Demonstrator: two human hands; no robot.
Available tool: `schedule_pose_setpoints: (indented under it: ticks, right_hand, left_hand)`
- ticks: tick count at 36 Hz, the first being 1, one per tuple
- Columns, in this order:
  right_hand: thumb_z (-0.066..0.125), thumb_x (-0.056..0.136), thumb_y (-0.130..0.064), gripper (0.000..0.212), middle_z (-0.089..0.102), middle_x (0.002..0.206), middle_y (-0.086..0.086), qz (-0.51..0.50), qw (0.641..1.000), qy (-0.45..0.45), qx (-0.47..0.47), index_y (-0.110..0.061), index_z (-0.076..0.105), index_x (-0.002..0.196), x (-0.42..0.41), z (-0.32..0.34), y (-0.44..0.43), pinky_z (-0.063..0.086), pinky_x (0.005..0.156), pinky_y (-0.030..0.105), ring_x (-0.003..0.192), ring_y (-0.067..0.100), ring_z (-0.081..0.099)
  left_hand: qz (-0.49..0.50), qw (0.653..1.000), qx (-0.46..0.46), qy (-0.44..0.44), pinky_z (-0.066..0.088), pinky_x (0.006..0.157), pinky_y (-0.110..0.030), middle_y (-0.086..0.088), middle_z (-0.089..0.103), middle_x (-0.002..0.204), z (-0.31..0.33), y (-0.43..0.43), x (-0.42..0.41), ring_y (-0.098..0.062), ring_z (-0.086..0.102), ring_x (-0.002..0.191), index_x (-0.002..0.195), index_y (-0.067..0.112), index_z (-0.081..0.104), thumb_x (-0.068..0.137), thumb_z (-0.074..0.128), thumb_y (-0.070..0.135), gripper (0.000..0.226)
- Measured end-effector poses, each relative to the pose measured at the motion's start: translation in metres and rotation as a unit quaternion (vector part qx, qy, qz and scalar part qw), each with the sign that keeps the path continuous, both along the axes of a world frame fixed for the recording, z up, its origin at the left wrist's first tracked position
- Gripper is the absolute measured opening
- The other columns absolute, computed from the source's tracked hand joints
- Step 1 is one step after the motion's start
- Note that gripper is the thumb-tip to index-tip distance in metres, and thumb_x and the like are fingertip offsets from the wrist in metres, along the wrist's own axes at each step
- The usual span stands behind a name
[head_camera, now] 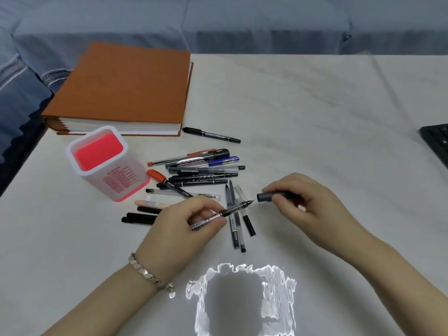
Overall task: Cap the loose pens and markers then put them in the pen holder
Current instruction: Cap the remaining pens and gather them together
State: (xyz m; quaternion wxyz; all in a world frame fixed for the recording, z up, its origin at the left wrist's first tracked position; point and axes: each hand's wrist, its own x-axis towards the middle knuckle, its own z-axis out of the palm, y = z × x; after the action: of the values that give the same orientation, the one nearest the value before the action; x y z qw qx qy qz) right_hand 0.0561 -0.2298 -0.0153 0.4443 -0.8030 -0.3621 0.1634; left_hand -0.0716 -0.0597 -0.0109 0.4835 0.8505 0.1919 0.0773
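My left hand (186, 226) grips an uncapped black pen (232, 209), its tip pointing right. My right hand (303, 202) holds a dark grey cap (266, 197), its open end facing the tip a short gap away. The pink translucent pen holder (106, 163) stands at the left with nothing visible inside. A pile of several pens and markers (201, 170) lies between the holder and my hands. One black marker (211, 135) lies apart, near the book. More pens (236, 229) lie under the held pen, and black caps (140, 218) lie left of my left hand.
A thick orange book (121, 88) lies at the back left of the white table (315, 105). A black keyboard corner (436, 144) shows at the right edge. A shiny blurred patch (242, 299) covers the near table. A blue sofa (218, 23) runs behind.
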Motion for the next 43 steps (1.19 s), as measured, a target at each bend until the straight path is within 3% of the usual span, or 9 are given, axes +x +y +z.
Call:
schedule_pose_setpoints:
  ticks: [7,10,13,17,21,28,32,36,43]
  right_hand:
    - [0.047,0.083,-0.031,0.021,0.059,0.088,-0.015,0.055,0.998,-0.019,-0.028,-0.034,0.064,0.095,-0.006,0.002,0.007,0.038,0.069,0.01,0.079,0.008,0.053]
    - [0.046,0.081,-0.041,0.024,0.061,0.086,-0.02,0.095,0.995,-0.022,-0.009,-0.036,0.062,0.099,-0.012,0.006,0.01,0.04,0.07,0.009,0.082,0.004,0.057]
    - [0.049,0.079,-0.036,0.026,0.059,0.084,-0.024,0.128,0.991,-0.023,0.021,-0.033,0.058,0.103,-0.023,0.005,0.017,0.038,0.07,0.003,0.082,-0.007,0.056]
    - [0.051,0.079,-0.035,0.021,0.058,0.08,-0.025,0.108,0.992,-0.032,0.056,-0.032,0.062,0.097,-0.029,0.005,0.018,0.038,0.066,0.003,0.078,-0.004,0.057]
    - [0.05,0.08,-0.034,0.017,0.055,0.076,-0.026,0.104,0.991,-0.057,0.056,-0.033,0.061,0.093,-0.032,0.003,0.017,0.038,0.066,0.004,0.076,-0.003,0.056]
    - [0.044,0.083,-0.036,0.017,0.052,0.078,-0.018,0.134,0.986,-0.1,-0.009,-0.036,0.057,0.094,-0.034,0.007,0.021,0.037,0.066,0.005,0.074,-0.005,0.049]
    - [0.046,0.09,-0.035,0.018,0.052,0.084,-0.018,0.166,0.97,-0.105,-0.142,-0.033,0.061,0.098,-0.032,-0.004,0.03,0.037,0.076,0.015,0.085,-0.001,0.047]
    - [0.045,0.092,-0.018,0.022,0.054,0.092,-0.007,0.067,0.979,-0.103,-0.163,-0.021,0.062,0.105,-0.02,-0.022,0.044,0.029,0.073,0.017,0.094,0.013,0.049]
    - [0.043,0.092,-0.011,0.028,0.061,0.115,0.007,-0.021,0.99,-0.122,-0.065,-0.012,0.059,0.115,-0.005,-0.023,0.103,0.026,0.078,0.01,0.107,0.018,0.051]
  left_hand:
    - [-0.016,0.998,0.044,-0.047,0.039,0.061,-0.001,0.035,0.061,0.073,0.005,-0.001,-0.003,0.009,0.058,0.07,0.068,0.045,0.058,0.069,0.074,0.026,0.024]
    - [-0.043,0.995,0.065,-0.065,0.04,0.06,-0.003,0.028,0.063,0.081,0.003,0.0,-0.005,0.007,0.058,0.067,0.067,0.038,0.065,0.066,0.072,0.034,0.008]
    - [-0.086,0.983,0.125,-0.107,0.044,0.062,-0.008,0.017,0.062,0.095,0.002,-0.003,-0.005,0.003,0.059,0.069,0.091,0.028,0.064,0.07,0.063,0.039,0.024]
    - [-0.073,0.984,0.108,-0.121,0.043,0.061,-0.004,0.013,0.065,0.089,0.005,-0.004,-0.005,0.001,0.061,0.068,0.081,0.021,0.072,0.068,0.065,0.036,0.021]
    - [-0.008,0.999,-0.022,-0.044,0.04,0.055,-0.003,0.015,0.066,0.054,0.008,-0.007,-0.004,0.006,0.058,0.053,0.067,0.024,0.072,0.061,0.079,0.024,0.009]
    - [-0.026,0.958,-0.267,0.1,0.032,0.035,-0.012,-0.002,0.067,0.051,0.014,0.005,0.002,-0.005,0.04,0.032,0.057,0.015,0.067,0.072,0.069,0.004,0.019]
    - [-0.054,0.981,-0.141,0.125,0.043,0.053,-0.01,0.006,0.069,0.069,-0.002,0.014,-0.006,-0.001,0.057,0.052,0.071,0.024,0.065,0.081,0.063,0.018,0.011]
    - [-0.053,0.976,0.191,0.093,0.047,0.083,-0.026,0.005,0.067,0.095,-0.028,0.047,-0.028,-0.01,0.059,0.091,0.094,0.02,0.065,0.085,0.047,0.037,0.026]
    - [-0.025,0.95,0.304,0.065,0.042,0.071,-0.027,0.001,0.067,0.085,-0.046,0.078,-0.045,-0.013,0.05,0.08,0.085,0.015,0.065,0.078,0.04,0.028,0.029]
